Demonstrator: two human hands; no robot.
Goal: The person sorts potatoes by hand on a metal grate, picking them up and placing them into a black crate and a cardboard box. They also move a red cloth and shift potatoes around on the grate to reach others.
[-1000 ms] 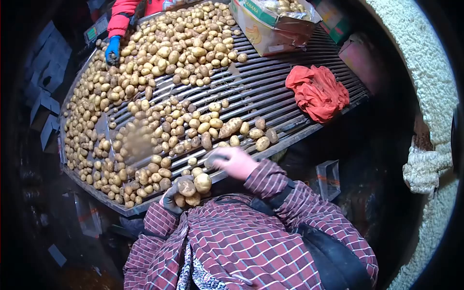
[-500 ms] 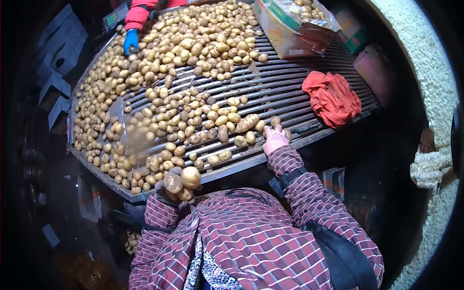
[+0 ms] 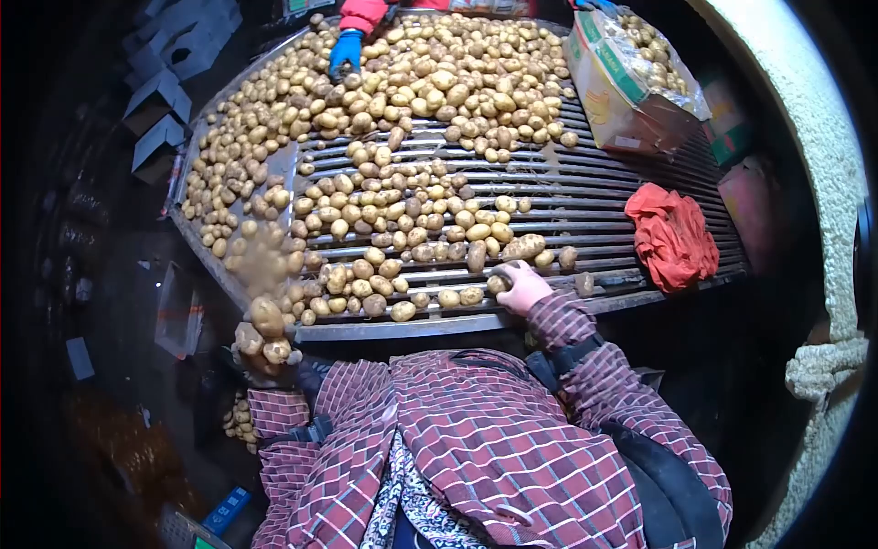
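My left hand, in a dark glove, holds three potatoes off the left front corner of the grated sorting table. Below it sits a heap of potatoes in the dark. My right hand rests on the table's front edge and closes around one potato. Several loose potatoes cover the table's middle and left. A long potato lies just beyond my right hand.
A co-worker's blue-gloved hand with a red sleeve reaches in at the far side. A cardboard box holding potatoes stands at the back right. A red cloth lies on the table's right end. Folded cartons are stacked at left.
My left hand has carried its potatoes left and down, off the table's corner. My right hand has drawn back from the far potatoes to the front edge and closed on one.
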